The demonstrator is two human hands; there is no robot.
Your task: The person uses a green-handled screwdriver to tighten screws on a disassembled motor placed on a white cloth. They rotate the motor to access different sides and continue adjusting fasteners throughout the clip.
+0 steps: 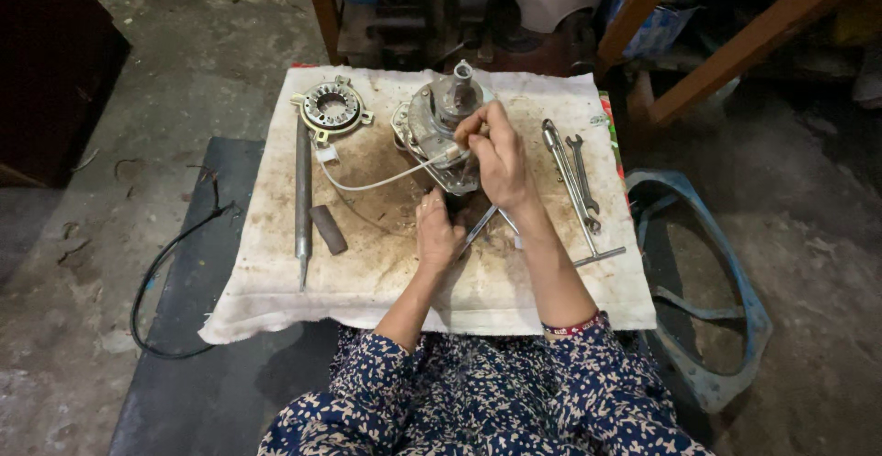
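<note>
— Looking down, what did the hands have hold of?

— The right hand [496, 153] was pinched shut on the top of the round silver metal motor housing [439, 130], which stood near the far edge of the worktop's stained white cloth [386, 281], about its middle. The left hand [438, 234] rested nearer the front edge, its fingers curled about a dark thing at the housing's foot; I could not tell how firmly.

— How far apart was the motor?

— Well opened, by my judgement. The ring-shaped stator with copper windings [332, 107] lay apart at the far left corner, joined to the housing only by a thin white wire [377, 183]. Whether the housing itself had more to come off, I could not tell.

— And the tools?

— A long grey steel rod [302, 194] and a short dark cylinder [328, 229] lay toward the left edge; two silver spanners [574, 176] lay toward the right edge, untouched.
</note>
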